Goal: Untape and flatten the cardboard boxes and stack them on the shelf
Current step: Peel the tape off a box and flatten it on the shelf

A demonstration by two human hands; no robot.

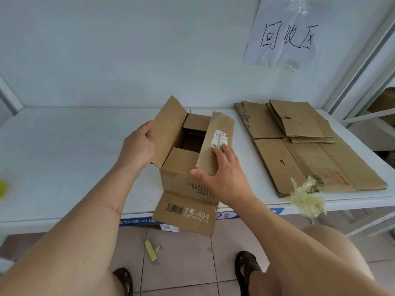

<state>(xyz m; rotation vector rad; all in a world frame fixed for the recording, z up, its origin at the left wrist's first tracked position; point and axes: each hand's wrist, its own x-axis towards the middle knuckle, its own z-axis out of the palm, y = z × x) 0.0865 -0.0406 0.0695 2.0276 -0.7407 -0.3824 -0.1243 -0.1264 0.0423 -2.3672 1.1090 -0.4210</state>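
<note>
Bare forearms fill the lower half of the frame, reaching up from both bottom corners to an open cardboard box (188,167) standing at the centre, on the front edge of the white shelf (64,146). One bottom flap, printed "7号-A04", hangs down over the shelf's front lip.

Left hand (139,146) grips the outer face of the raised left top flap, fingers curled round its edge. Right hand (224,176) lies on the right top flap, fingers straight and slightly spread just below the white shipping label (220,138), thumb stretched out against the box's near wall. Both short end flaps stand partly open and the inside looks dark and empty.

By my reading, this box is already untaped on top, and probably underneath too, since that lower flap dangles free. It is not yet flattened: its walls are upright and square.

At the right of the frame, a stack of flattened boxes (299,150) lies on the same shelf, several smaller ones on a large sheet. A crumpled wad of peeled tape (307,199) sits at the shelf's front edge beside the stack. So part of the job looks done; what remains is collapsing this box and adding it to the pile. Whether more boxes wait elsewhere cannot be told.

Below, on the tiled floor, lies a yellow-green utility knife (150,251).
</note>
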